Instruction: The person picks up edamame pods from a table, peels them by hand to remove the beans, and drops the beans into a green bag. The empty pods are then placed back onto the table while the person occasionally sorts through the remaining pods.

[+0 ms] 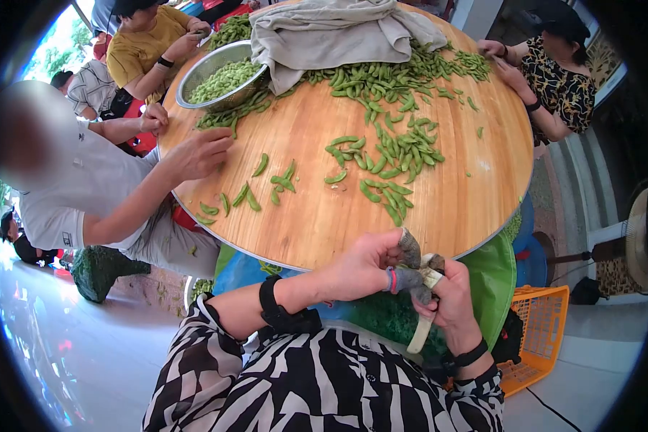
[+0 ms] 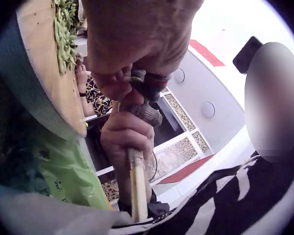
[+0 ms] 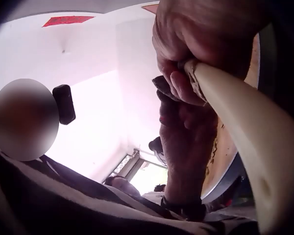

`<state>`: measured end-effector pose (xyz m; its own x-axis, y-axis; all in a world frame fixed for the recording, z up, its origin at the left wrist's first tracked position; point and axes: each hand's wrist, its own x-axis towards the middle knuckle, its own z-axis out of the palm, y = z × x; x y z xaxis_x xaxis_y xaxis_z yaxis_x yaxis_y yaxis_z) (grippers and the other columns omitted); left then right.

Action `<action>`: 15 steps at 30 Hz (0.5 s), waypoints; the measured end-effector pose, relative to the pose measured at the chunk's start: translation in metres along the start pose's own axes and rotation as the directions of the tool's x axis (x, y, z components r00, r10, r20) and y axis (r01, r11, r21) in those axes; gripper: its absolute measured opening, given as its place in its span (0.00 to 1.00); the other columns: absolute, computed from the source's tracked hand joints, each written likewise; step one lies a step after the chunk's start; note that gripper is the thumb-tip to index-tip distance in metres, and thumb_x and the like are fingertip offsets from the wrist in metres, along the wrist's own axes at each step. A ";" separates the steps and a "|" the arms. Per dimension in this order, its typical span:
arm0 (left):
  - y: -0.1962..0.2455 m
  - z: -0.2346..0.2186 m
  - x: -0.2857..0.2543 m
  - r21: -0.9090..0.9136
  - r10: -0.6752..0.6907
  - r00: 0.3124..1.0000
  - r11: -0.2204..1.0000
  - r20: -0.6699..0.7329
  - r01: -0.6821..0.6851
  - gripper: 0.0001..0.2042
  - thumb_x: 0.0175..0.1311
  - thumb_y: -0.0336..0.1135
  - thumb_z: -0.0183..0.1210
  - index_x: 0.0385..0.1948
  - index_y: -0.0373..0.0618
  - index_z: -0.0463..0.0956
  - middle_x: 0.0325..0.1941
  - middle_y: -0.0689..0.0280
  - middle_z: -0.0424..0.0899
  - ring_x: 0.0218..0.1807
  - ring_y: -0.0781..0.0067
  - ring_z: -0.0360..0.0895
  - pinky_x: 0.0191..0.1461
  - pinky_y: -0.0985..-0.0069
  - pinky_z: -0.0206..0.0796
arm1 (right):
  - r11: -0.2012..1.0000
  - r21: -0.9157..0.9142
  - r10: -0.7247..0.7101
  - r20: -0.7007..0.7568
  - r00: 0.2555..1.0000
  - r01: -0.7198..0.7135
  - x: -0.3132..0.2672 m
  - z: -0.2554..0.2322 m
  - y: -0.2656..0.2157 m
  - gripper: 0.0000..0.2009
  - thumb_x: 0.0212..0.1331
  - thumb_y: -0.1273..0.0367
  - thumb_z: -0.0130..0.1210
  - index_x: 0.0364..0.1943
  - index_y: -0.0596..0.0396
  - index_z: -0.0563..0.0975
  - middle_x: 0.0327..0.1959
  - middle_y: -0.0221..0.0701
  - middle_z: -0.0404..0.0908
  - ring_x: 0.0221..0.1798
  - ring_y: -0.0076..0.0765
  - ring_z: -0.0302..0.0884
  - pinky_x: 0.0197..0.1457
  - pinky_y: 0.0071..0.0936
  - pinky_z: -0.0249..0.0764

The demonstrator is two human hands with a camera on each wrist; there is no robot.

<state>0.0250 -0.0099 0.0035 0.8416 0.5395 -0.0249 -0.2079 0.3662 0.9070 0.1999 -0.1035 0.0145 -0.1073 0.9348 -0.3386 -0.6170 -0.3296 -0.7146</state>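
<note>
Both my hands meet just below the near edge of the round wooden table [image 1: 324, 216]. My left hand [image 1: 371, 266] wears grey cloth covers [image 1: 409, 248] on thumb and forefinger, with a pink band [image 1: 391, 279] at the forefinger's base. These covered fingertips pinch the top end of a cream strip [image 1: 421, 331]. My right hand [image 1: 450, 299] grips the same strip, which hangs down past its palm. From the left wrist, the left hand [image 2: 132, 44] is above the right hand [image 2: 127, 137] and strip [image 2: 137, 191]. The right wrist view shows the right hand [image 3: 206, 44] clamped on the strip [image 3: 250, 142].
Green bean pods [image 1: 396, 155] lie scattered over the table, with a metal bowl of shelled beans [image 1: 219, 72] and a grey cloth [image 1: 338, 32] at the far side. Three other people sit around it; one hand [image 1: 198, 155] rests on the left. An orange basket [image 1: 536, 338] and green bag [image 1: 493, 281] stand right.
</note>
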 end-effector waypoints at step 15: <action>-0.031 0.020 0.002 0.196 -0.051 0.998 0.979 -0.022 0.054 0.14 0.49 0.13 0.46 0.37 0.39 0.68 0.34 0.69 0.74 0.40 0.80 0.71 0.43 0.79 0.65 | 0.582 -0.812 -0.109 -0.014 0.994 0.052 -0.023 -0.007 -0.005 0.04 0.55 0.76 0.55 0.35 0.59 0.75 0.18 0.24 0.72 0.18 0.14 0.66 0.21 0.17 0.63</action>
<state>0.0430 -0.0356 -0.0158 0.8400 0.5367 -0.0802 -0.0604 0.2394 0.9690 0.2109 -0.1240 0.0214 -0.0284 0.9632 -0.2671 0.2682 -0.2501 -0.9303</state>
